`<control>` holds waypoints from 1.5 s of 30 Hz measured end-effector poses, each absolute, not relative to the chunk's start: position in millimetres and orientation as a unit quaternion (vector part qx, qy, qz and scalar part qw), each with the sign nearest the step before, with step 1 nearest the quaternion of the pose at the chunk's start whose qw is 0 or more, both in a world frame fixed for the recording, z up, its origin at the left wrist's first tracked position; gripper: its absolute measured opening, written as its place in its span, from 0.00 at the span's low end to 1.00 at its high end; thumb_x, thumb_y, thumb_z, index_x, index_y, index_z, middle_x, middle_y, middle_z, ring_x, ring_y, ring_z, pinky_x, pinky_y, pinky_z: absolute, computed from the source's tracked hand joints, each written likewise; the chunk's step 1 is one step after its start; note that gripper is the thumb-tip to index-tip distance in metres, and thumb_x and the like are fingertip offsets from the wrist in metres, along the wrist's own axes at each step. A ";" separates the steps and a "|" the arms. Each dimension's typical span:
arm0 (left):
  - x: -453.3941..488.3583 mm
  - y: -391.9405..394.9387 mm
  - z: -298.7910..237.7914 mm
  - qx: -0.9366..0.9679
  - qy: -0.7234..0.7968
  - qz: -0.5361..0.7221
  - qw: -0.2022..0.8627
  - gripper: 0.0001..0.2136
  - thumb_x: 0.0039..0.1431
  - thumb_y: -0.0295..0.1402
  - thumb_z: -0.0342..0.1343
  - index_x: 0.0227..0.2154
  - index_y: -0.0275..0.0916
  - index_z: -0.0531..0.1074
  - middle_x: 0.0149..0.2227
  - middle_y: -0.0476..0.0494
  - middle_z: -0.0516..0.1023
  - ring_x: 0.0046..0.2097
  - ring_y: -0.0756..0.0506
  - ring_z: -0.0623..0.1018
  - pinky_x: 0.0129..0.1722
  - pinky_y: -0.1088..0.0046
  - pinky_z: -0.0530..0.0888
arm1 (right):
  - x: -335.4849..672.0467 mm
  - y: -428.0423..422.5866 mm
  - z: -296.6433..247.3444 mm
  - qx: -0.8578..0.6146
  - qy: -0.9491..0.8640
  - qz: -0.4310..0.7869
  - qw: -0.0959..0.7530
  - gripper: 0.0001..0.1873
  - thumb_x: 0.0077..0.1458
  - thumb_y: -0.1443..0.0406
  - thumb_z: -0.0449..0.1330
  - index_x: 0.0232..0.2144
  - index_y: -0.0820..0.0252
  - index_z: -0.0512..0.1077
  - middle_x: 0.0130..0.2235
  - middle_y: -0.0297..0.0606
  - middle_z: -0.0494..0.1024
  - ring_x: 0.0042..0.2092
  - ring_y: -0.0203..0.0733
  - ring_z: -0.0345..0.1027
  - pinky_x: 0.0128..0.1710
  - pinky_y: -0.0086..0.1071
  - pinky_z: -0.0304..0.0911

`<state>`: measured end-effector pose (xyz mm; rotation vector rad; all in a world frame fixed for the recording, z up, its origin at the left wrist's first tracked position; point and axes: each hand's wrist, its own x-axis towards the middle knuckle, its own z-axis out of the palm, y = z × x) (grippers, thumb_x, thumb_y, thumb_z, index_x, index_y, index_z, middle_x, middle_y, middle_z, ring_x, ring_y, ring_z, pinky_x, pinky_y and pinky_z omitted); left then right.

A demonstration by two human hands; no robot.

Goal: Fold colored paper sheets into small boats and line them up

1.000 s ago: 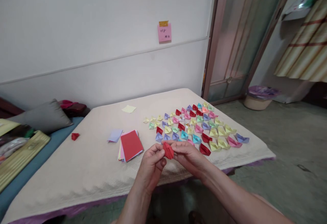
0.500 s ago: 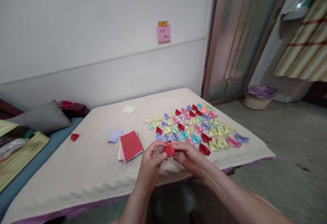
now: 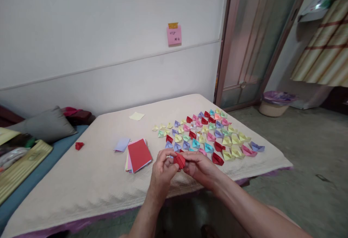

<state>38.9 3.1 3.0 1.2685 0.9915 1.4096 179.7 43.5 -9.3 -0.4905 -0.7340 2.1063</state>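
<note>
Both my hands meet over the near edge of the table and pinch one small folded red paper piece (image 3: 179,160). My left hand (image 3: 161,174) grips its left side with thumb and fingers curled. My right hand (image 3: 200,167) holds its right side, fingers closed round it. Just beyond lies a spread of several small folded paper boats (image 3: 206,134) in red, yellow, pink, blue, green and purple. To the left of my hands sits a stack of coloured paper squares (image 3: 138,154) with a red sheet on top.
A cream cloth covers the table (image 3: 81,180). A lilac sheet (image 3: 122,144) and a pale yellow sheet (image 3: 136,116) lie loose on it. A red scrap (image 3: 79,145), a grey cushion (image 3: 45,124) and clutter are at left. A door and a basin (image 3: 274,104) stand right.
The red piece has been turned and pressed smaller between my fingers, and my hands have shifted slightly toward each other. Everything on the table stays put.
</note>
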 end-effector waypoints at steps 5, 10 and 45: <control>43.7 1.2 6.2 0.510 0.428 0.572 0.480 0.16 0.39 0.25 0.61 0.34 0.39 0.67 0.49 0.43 0.60 0.35 0.50 0.73 0.32 0.75 0.72 | 179.5 44.6 -10.9 -0.212 -0.256 0.847 0.415 0.03 0.46 0.70 0.61 0.23 0.66 0.74 0.24 0.35 0.74 0.27 0.35 0.64 0.30 0.30 0.58; 46.0 1.3 0.3 0.542 0.484 0.560 0.398 0.16 0.38 0.22 0.61 0.34 0.39 0.70 0.53 0.41 0.57 0.35 0.51 0.73 0.34 0.74 0.74 | 178.4 46.0 -15.0 -0.190 -0.227 0.857 0.422 0.03 0.46 0.72 0.60 0.22 0.67 0.73 0.24 0.36 0.74 0.27 0.35 0.66 0.32 0.30 0.60; 41.7 -3.8 -9.9 0.662 0.544 0.515 -0.011 0.07 0.56 0.26 0.54 0.33 0.39 0.76 0.41 0.41 0.69 0.42 0.46 0.73 0.42 0.67 0.72 | 176.4 40.7 -8.7 -0.224 -0.225 0.831 0.456 0.02 0.43 0.70 0.65 0.23 0.65 0.74 0.25 0.34 0.75 0.28 0.32 0.66 0.28 0.25 0.60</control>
